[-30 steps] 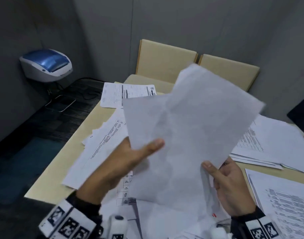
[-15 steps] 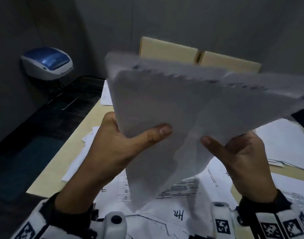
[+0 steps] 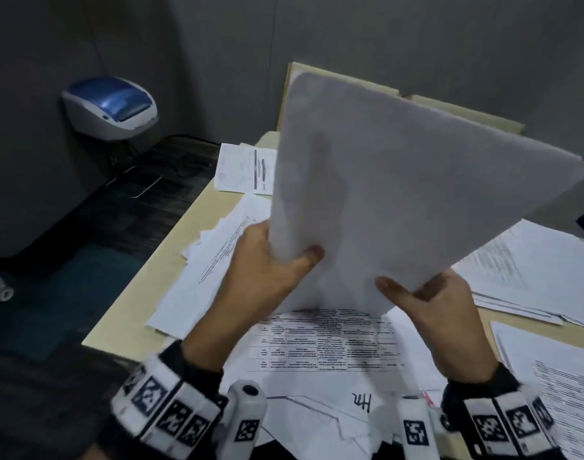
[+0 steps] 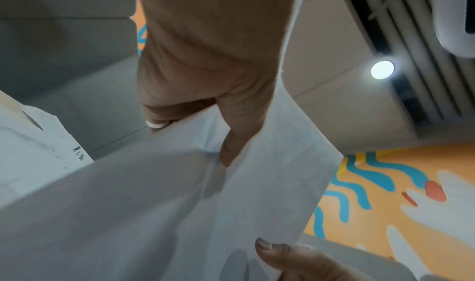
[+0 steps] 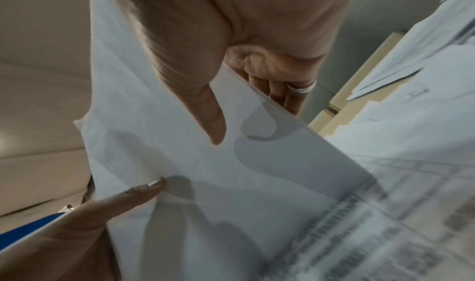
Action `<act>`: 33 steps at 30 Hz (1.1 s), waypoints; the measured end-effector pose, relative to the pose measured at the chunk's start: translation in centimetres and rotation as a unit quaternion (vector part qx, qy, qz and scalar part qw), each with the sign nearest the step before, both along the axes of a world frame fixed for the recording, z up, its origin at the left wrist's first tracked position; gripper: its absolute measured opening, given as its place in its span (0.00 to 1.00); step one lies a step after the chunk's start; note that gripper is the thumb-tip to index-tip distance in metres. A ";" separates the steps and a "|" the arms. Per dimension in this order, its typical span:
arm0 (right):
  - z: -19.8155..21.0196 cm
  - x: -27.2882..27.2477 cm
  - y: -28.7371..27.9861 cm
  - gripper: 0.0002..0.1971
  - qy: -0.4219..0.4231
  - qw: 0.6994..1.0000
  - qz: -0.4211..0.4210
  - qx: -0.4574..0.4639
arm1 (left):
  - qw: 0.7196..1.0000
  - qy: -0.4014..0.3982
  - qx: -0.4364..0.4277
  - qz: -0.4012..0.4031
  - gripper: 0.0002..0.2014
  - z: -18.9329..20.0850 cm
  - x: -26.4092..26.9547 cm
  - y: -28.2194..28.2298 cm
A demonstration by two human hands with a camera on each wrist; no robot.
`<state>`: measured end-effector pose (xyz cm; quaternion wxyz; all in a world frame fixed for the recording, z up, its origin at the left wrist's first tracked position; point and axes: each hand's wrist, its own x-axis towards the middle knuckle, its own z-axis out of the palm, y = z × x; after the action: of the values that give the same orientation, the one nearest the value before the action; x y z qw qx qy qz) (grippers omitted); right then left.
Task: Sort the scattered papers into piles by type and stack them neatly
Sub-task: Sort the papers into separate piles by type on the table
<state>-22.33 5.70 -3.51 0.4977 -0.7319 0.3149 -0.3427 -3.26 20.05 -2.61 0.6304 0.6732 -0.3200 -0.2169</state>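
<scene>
Worktop [image 3: 141, 303]: pale beige, strewn with printed papers. Two beige boards [image 3: 463, 116] stand at its far edge against the grey wall.

Sheaf [image 3: 400, 200]: blank white backs toward the head camera, held up over the worktop, tilted, lower corner pointing down. It blocks the view of the middle of the worktop and most of the boards. Sheet count in the sheaf cannot be told; edges show several.

Loose papers, by group visible:
- heap at left [image 3: 214, 257], text sheets overlapping
- table sheet [image 3: 327, 343] directly under the sheaf, near the wrists
- pile at right [image 3: 529, 270]
- text sheet at near right [image 3: 562, 386]
- one form at far left corner [image 3: 244, 169]

Printer [image 3: 111, 107]: one, white with blue lid, off the worktop to the left, cable trailing on the dark floor.

Left hand [image 3: 267, 270]: grips the sheaf's left edge, thumb on the near face, fingers behind.

Right hand [image 3: 436, 303]: grips the sheaf's lower right edge, thumb on the near face; right wrist view shows fingers behind, one with a ring [image 5: 302, 87].
</scene>
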 end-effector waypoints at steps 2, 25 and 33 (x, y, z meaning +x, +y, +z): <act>-1.4 -0.3 -0.6 0.16 0.056 0.998 -0.009 0.000 | 0.999 -0.011 0.036 0.012 0.12 -1.0 0.0 -0.5; -1.5 -5.6 -4.4 0.13 -0.170 0.911 -0.176 0.332 | 0.953 -0.150 0.176 -0.196 0.30 -2.9 -3.3 -1.4; -0.4 -16.7 -22.8 0.06 -0.284 0.834 -0.304 0.362 | 0.877 -0.276 0.313 -0.240 0.29 -6.0 -1.3 -2.4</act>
<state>-39.03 -17.15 -3.88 0.6652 -0.2377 0.4677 -0.5313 -4.56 17.62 -8.66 0.2019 0.7701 -0.5484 -0.2559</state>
